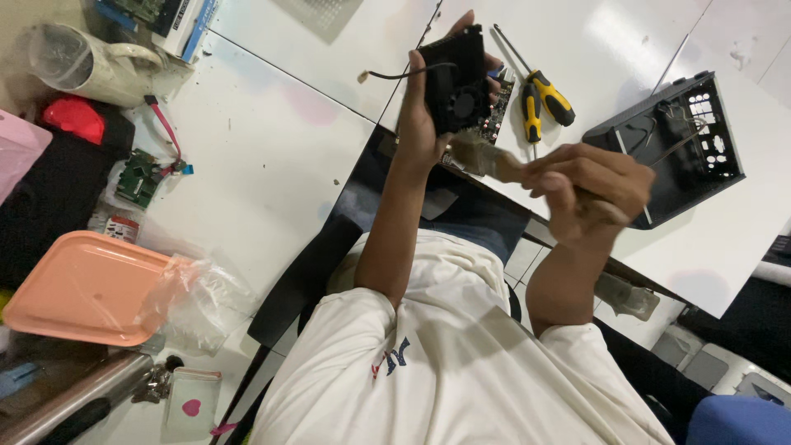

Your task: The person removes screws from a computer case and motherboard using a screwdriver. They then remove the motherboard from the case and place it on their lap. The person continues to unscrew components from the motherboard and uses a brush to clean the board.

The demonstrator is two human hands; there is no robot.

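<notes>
Across the white table [272, 156], seen from above the person's lap, largest first: one white table, several panels butted together; one black metal case [671, 144], open and empty, far right, a thin cable looped inside; one peach tray [78, 288], near left, one crumpled clear bag [198, 301] touching its right edge; one clear jug [78, 62], far left, lying tilted; one black fan [456, 78], a flat square cooler with a round rotor, held up over the table's far middle in the left hand [424, 124], fingers wrapped round its edges, one thin black lead [395, 76] trailing left to a small plug; one brush [486, 158], its pale bristles just beside the fan's near edge, its handle closed inside the right hand [589, 189], which is somewhat blurred; one circuit board [498, 111] partly hidden behind the fan; two yellow-handled screwdrivers [540, 99], lying side by side just right of the board; one small green board [138, 177] with one red cable [165, 132], left.

Handling, as judged: the fan looks light and stiff, its frame the sound place to grip; blades and lead appear fragile, best left untouched by fingers; the brush is light, soft-tipped, held by the handle.
</notes>
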